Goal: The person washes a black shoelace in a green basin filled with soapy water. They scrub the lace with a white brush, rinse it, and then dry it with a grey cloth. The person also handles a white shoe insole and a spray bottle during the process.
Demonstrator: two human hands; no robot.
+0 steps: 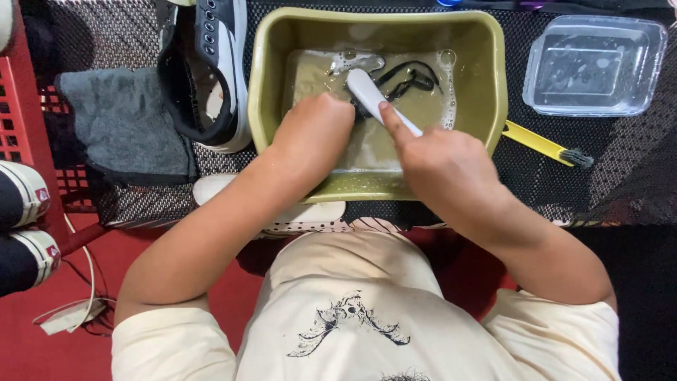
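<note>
Your right hand (441, 159) was closed around the handle of a white brush (375, 99), index finger stretched along its back, the brush head angled down into the soapy water of the olive-green basin (268, 85). Your left hand (314, 130) was curled into a loose fist inside the basin, just beside the brush head; what it gripped was hidden under the knuckles, so I could not tell whether it held anything. A black shoelace (412, 74) lay looped in the shallow water just beyond the brush, among patches of foam.

The basin sat on a table covered with black mesh matting (620, 176). To its left, a black and white sneaker (215, 63) lay touching the basin's wall, with a grey cloth (123, 120) further left. To the right lay a yellow-handled brush (543, 144) near the basin's corner, and a clear plastic container (596, 63) stood well apart.
</note>
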